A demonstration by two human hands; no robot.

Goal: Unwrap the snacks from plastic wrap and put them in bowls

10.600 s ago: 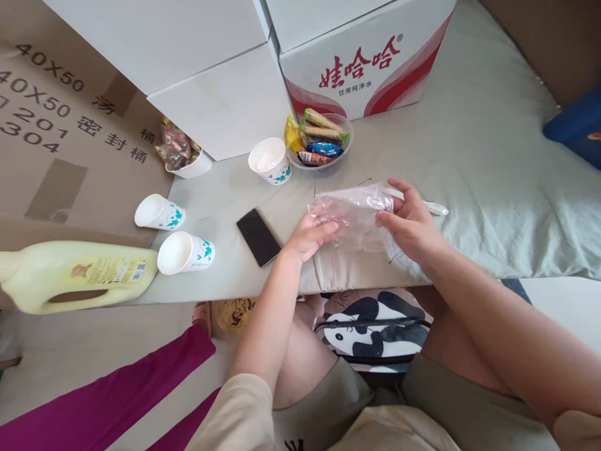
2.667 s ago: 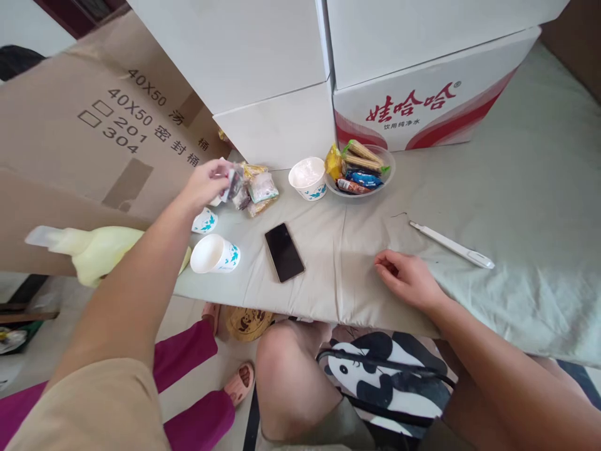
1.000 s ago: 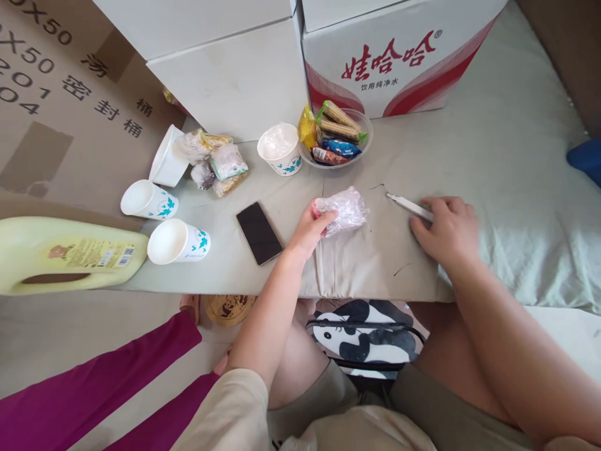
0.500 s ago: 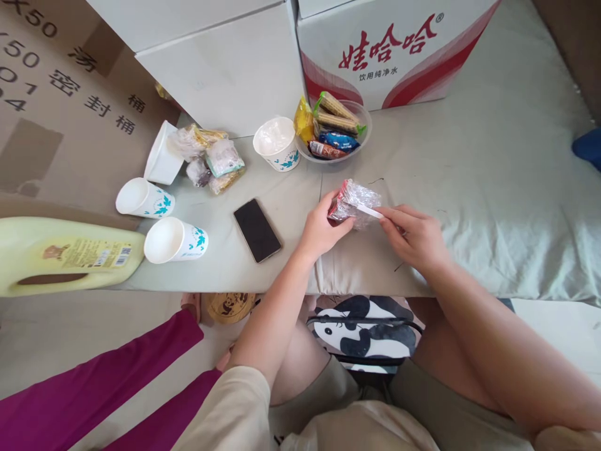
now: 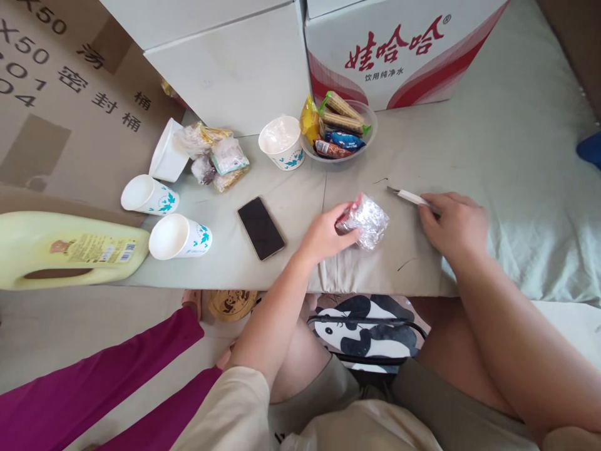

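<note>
A small bundle wrapped in clear plastic film [image 5: 369,220], with red showing at its left end, is gripped between the thumb and fingers of my left hand [image 5: 326,233]. Further right, my right hand [image 5: 455,225] is closed around a white-handled utility knife [image 5: 408,196], its dark blade pointing left and apart from the bundle. The hand rests low on the cloth. Left of my left hand lies a dark phone [image 5: 261,228]. What exactly is inside the film cannot be made out.
At the back, a clear bowl of packaged snacks [image 5: 370,134] stands beside a paper bowl [image 5: 282,143]. Wrapped packets [image 5: 229,156], paper cups [image 5: 166,237] and a yellow jug [image 5: 117,250] are at left. White cartons [image 5: 225,75] line the rear. Another person's purple-clad legs [image 5: 141,357] are lower left.
My right hand has moved right with the utility knife, away from the wrapped bundle; its blade now shows. My left hand still holds the bundle, slightly turned. The view has shifted a little.
</note>
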